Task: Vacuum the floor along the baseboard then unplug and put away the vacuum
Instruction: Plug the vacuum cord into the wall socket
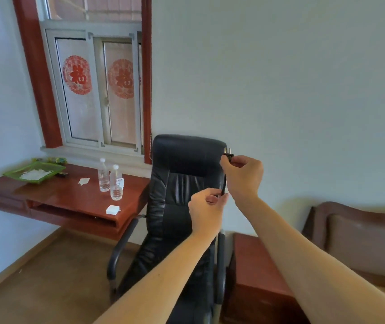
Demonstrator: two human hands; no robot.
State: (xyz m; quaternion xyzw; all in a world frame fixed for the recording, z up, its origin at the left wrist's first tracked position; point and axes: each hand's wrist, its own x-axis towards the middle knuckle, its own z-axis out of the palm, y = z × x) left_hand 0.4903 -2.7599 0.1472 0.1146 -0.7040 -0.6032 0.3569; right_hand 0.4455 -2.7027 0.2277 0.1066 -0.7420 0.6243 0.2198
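Our right hand pinches the black plug between thumb and curled fingers, its two prongs pointing up, raised in front of the top corner of the black office chair; the black cord drops from the plug to our left hand, whose thumb and fingertips pinch it just below; to the left, two water bottles, a green tray and a white charger sit on the red tabletop.
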